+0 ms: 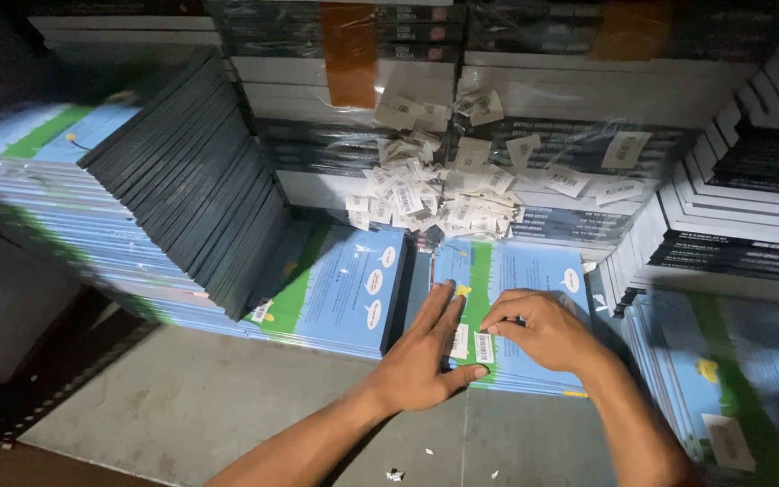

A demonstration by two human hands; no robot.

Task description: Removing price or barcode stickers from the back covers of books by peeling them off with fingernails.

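A white barcode sticker (484,347) is pinched beneath the right hand (538,329); the left hand (426,356), just beside, is laid flat on the blue book (525,280).

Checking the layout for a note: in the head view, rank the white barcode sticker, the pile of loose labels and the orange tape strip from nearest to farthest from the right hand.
1. Barcode sticker, under the right hand's fingertips.
2. Label pile, above, on the stacks.
3. Orange tape, top, left of centre.

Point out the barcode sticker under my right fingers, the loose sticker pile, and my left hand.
barcode sticker (484,348), head view, its white middle.
sticker pile (426,194), head view, centre of the heap.
left hand (426,356), head view, back of the hand.
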